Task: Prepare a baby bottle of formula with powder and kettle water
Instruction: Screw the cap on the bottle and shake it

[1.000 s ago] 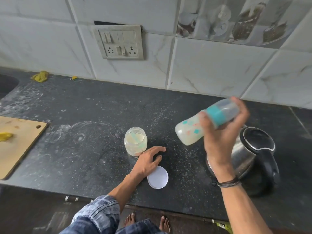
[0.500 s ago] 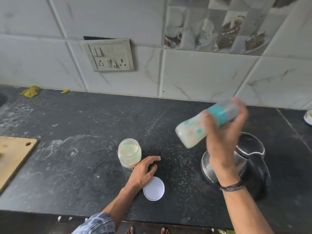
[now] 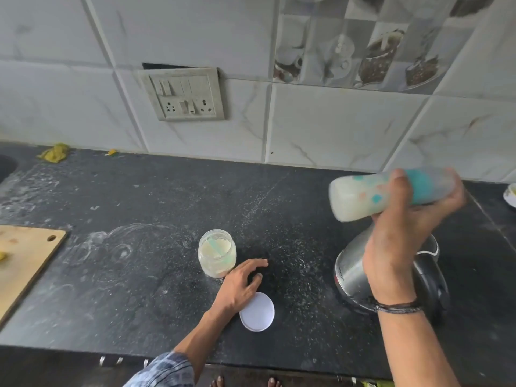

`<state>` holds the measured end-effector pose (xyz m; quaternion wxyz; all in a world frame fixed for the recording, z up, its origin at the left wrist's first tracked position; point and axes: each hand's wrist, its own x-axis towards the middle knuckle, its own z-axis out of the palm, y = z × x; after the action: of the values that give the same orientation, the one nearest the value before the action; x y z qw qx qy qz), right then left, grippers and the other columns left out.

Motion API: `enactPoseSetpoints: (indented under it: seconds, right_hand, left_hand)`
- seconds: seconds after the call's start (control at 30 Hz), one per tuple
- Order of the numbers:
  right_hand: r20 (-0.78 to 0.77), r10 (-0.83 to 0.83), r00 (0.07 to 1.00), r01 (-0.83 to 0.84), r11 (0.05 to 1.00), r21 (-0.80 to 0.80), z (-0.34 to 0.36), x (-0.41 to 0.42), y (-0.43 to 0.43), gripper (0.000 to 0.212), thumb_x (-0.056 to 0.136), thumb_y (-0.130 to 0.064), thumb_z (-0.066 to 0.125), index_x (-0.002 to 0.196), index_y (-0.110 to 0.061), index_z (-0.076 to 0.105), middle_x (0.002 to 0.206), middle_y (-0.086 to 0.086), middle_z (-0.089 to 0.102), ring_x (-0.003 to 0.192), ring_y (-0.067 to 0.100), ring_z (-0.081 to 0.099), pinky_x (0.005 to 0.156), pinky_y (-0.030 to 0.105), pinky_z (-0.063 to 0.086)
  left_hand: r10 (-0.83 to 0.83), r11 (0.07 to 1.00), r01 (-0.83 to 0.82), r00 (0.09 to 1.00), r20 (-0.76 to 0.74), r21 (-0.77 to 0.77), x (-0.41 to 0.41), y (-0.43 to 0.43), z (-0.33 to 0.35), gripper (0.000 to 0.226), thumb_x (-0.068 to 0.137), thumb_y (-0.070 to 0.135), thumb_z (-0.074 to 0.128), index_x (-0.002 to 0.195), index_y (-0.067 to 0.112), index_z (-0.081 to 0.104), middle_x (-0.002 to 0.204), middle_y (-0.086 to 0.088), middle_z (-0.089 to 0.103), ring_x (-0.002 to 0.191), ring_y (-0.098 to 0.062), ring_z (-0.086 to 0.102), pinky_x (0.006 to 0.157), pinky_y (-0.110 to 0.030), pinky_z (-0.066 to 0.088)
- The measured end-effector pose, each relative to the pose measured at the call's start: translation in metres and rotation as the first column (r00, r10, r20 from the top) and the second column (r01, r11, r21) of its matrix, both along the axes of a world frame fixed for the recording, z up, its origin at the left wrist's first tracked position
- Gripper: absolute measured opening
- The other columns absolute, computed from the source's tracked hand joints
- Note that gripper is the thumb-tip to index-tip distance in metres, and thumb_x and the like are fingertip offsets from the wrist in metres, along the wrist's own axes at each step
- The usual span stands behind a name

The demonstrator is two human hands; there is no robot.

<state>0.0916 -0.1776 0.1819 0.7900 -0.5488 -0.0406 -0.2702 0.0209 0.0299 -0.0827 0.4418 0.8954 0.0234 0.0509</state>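
My right hand point(image 3: 402, 238) grips a baby bottle point(image 3: 360, 196) lying nearly on its side in the air, its base to the left and its teal collar under my fingers. The bottle holds milky white liquid and looks motion-blurred. Below that hand stands a steel kettle point(image 3: 351, 272) with a black handle and lid. My left hand point(image 3: 240, 286) rests flat on the dark counter point(image 3: 139, 275) with fingers spread, just right of an open glass jar of pale powder point(image 3: 217, 252) with a scoop inside. The jar's white lid point(image 3: 258, 312) lies beside my left wrist.
A wooden cutting board point(image 3: 25, 263) lies at the counter's left edge. A switch and socket plate point(image 3: 184, 93) is on the tiled wall. Yellow scraps point(image 3: 54, 153) sit at the back left. A white dish's edge point(image 3: 511, 194) shows at far right. Powder dusts the counter.
The bottle in my right hand has swung from tilted base-down toward nearly horizontal and moved a little right. My left hand stays on the counter by the jar.
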Motion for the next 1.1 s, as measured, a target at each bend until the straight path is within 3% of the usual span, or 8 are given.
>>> enactPoseSetpoints:
  seconds: [0.1,0.27,0.43,0.57,0.73,0.87,1.0,1.1]
  right_hand:
    - [-0.037,0.166,0.985,-0.170,0.942,-0.288,-0.011,-0.012,0.005,0.065,0.090,0.001,0.074,0.137,-0.015,0.033,0.112,-0.004,0.053,0.084,-0.002,0.060,0.074,0.020,0.054]
    - [0.057,-0.081,0.995,0.078,0.995,0.065,0.001,-0.008,0.001,0.069,0.090,-0.018,0.073,0.142,-0.017,0.028,0.131,0.004,0.049,0.104,0.013,0.061,0.089,0.046,0.058]
    - [0.066,0.153,0.986,-0.121,0.929,-0.349,-0.003,-0.018,0.005,0.068,0.085,-0.006,0.074,0.138,-0.014,0.031,0.120,-0.004,0.050,0.090,0.000,0.060,0.078,0.019,0.053]
    - [0.120,-0.050,0.992,0.051,0.999,-0.008,0.010,-0.009,0.003,0.066,0.093,-0.009,0.070,0.142,-0.012,0.026,0.125,0.001,0.050,0.098,0.005,0.062,0.086,0.036,0.058]
    - [0.019,0.167,0.986,-0.155,0.944,-0.291,0.005,-0.011,0.009,0.066,0.086,-0.011,0.075,0.137,-0.021,0.034,0.120,-0.004,0.053,0.090,0.002,0.062,0.080,0.022,0.054]
    - [0.132,-0.067,0.989,0.063,0.997,0.034,0.019,-0.006,0.005,0.068,0.092,-0.013,0.070,0.144,-0.010,0.026,0.126,0.000,0.052,0.099,0.007,0.062,0.088,0.037,0.056]
    - [0.039,0.119,0.992,-0.106,0.964,-0.245,0.007,-0.012,0.011,0.069,0.089,-0.008,0.076,0.140,-0.018,0.031,0.119,-0.001,0.053,0.090,0.003,0.061,0.080,0.024,0.055]
    - [0.074,0.039,0.996,-0.029,0.991,-0.129,0.005,-0.016,0.008,0.065,0.092,0.001,0.070,0.139,-0.013,0.029,0.119,-0.003,0.052,0.090,0.001,0.061,0.078,0.024,0.056]
  left_hand:
    - [-0.006,1.000,0.006,1.000,-0.003,0.005,0.000,0.001,0.000,0.036,0.097,0.011,0.055,0.128,0.026,0.065,0.131,0.022,0.058,0.110,0.025,0.047,0.095,-0.001,0.033]
    - [-0.010,1.000,0.010,1.000,-0.005,-0.011,-0.001,0.000,0.001,0.036,0.097,0.013,0.055,0.128,0.027,0.065,0.133,0.021,0.059,0.112,0.022,0.048,0.098,-0.007,0.037]
    - [-0.024,0.999,0.024,1.000,0.012,-0.021,-0.001,0.002,0.001,0.036,0.096,0.014,0.054,0.127,0.027,0.066,0.133,0.021,0.059,0.114,0.019,0.049,0.100,-0.011,0.039]
    - [-0.009,0.999,0.009,1.000,0.019,-0.032,-0.001,-0.001,0.001,0.036,0.095,0.016,0.053,0.126,0.026,0.067,0.133,0.019,0.061,0.117,0.008,0.055,0.103,-0.015,0.041]
    - [-0.016,0.999,0.017,1.000,0.023,-0.032,-0.001,0.001,0.000,0.035,0.096,0.012,0.055,0.126,0.026,0.067,0.132,0.022,0.060,0.115,0.020,0.049,0.099,-0.007,0.037]
    - [-0.014,0.999,0.015,1.000,0.027,-0.037,0.000,-0.001,0.000,0.035,0.095,0.017,0.052,0.126,0.026,0.066,0.133,0.020,0.061,0.118,0.014,0.051,0.102,-0.011,0.039]
    - [-0.022,0.999,0.023,0.999,0.027,-0.032,0.000,0.002,-0.002,0.035,0.095,0.014,0.054,0.126,0.027,0.066,0.133,0.020,0.061,0.118,0.014,0.051,0.103,-0.011,0.039]
    - [-0.028,0.999,0.029,0.999,0.021,-0.035,-0.001,0.001,0.000,0.036,0.096,0.013,0.054,0.126,0.027,0.066,0.132,0.022,0.059,0.117,0.016,0.050,0.103,-0.010,0.038]
